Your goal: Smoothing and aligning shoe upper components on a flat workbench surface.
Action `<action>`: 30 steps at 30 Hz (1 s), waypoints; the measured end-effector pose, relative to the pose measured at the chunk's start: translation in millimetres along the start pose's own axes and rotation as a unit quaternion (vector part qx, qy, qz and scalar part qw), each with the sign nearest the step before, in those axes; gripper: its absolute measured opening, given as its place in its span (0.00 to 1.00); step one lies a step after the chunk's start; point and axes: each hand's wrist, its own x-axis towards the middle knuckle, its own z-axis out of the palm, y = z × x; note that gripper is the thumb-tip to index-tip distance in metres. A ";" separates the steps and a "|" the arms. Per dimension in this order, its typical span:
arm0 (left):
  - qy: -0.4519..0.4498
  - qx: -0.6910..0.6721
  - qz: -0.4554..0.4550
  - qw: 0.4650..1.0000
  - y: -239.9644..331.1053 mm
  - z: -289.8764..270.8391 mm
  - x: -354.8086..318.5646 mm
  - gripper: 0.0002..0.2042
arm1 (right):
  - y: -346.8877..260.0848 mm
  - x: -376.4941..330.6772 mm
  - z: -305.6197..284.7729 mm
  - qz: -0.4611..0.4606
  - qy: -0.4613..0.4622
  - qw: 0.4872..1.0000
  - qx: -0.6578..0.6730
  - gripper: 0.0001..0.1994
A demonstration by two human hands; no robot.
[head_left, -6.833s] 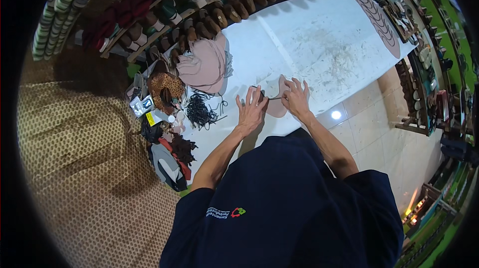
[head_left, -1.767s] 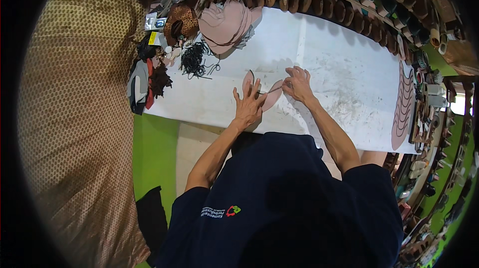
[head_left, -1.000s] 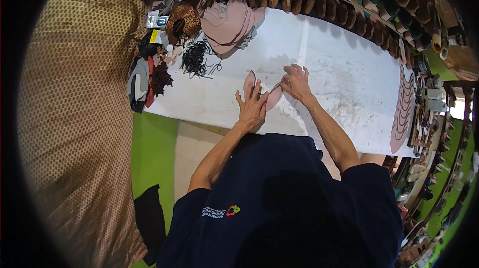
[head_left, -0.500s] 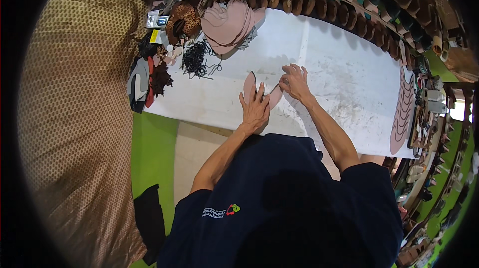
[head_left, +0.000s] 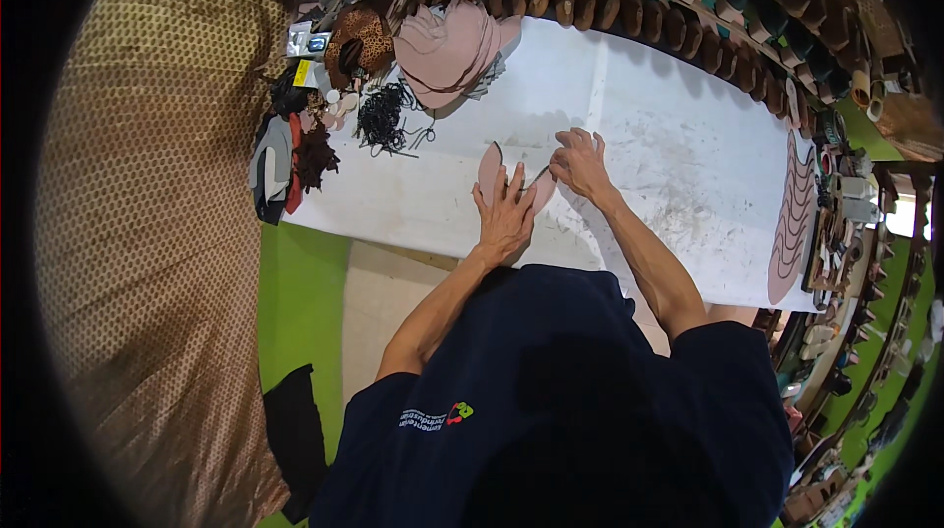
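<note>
Two pink sole-shaped pieces [head_left: 489,166] lie side by side on the white worktable [head_left: 678,135]. My left hand [head_left: 505,216] is spread flat on them, pressing them to the table. Just right of them my right hand [head_left: 580,161] has its fingers curled at the edge of the right piece, beside a thin dark strap or tool that I cannot make out. Whether the right hand grips anything is unclear.
A pile of pink cut pieces [head_left: 447,48], a leopard-print piece [head_left: 359,31] and tangled black straps [head_left: 379,115] sit at the table's left end. Shoe lasts [head_left: 590,2] line the far edge. Pink soles [head_left: 792,223] are stacked at the right end.
My left hand has slid up onto the pink pieces and flattened on them. The right hand has stayed at their right edge. Since the oldest frame the view has swung round.
</note>
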 end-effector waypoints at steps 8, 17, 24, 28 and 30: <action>-0.006 -0.039 -0.035 0.999 1.1 4.8 1.0 0.24 | -1.3 0.0 0.4 0.002 -0.001 1.000 -0.002 0.09; 0.010 -0.082 -0.053 0.995 4.9 3.8 6.5 0.22 | -3.4 0.5 -0.6 0.013 -0.008 1.000 0.001 0.09; -0.003 -0.037 -0.052 0.998 3.6 3.9 9.9 0.23 | -3.1 -0.1 -1.0 0.013 -0.006 1.000 0.001 0.09; -0.017 -0.031 -0.049 0.998 0.4 4.8 11.2 0.24 | -3.2 0.4 -1.7 0.014 -0.005 1.000 -0.002 0.09; -0.025 -0.038 -0.054 0.997 -0.5 5.5 11.1 0.24 | -3.2 0.5 -2.1 0.016 -0.007 1.000 0.000 0.09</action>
